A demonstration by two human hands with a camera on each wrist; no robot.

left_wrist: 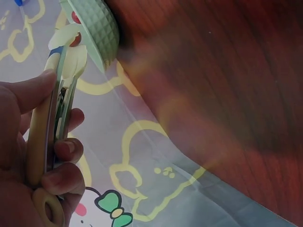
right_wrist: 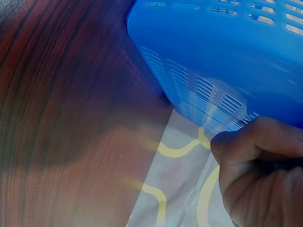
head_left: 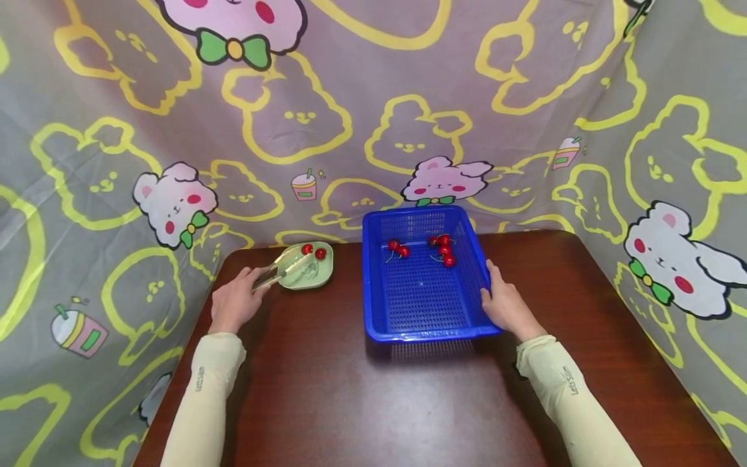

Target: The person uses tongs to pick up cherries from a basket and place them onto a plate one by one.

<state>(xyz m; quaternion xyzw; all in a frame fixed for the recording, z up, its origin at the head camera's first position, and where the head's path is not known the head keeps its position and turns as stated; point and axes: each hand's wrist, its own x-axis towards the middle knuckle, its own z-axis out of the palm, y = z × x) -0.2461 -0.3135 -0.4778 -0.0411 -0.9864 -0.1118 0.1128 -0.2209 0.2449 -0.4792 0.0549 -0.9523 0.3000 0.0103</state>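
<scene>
My left hand (head_left: 236,301) grips a pair of tongs (left_wrist: 41,132), thumb on one arm and fingers wrapped round the other. Its pale tips reach over a light green bowl (head_left: 315,281) at the back left. Two red cherries (head_left: 320,253) lie in this bowl near its far side, close to the tong tips. My right hand (head_left: 509,305) holds the right side of a blue plastic basket (head_left: 432,336) at the rim. Inside it are several more cherries with stems, a pair (head_left: 404,251) toward the left and a cluster (head_left: 449,261) toward the right.
Both containers are at the far part of a dark brown wooden table (head_left: 327,389). A patterned cloth (head_left: 350,130) with cartoon animals hangs close behind the table and along both sides. The basket's far end is near this cloth.
</scene>
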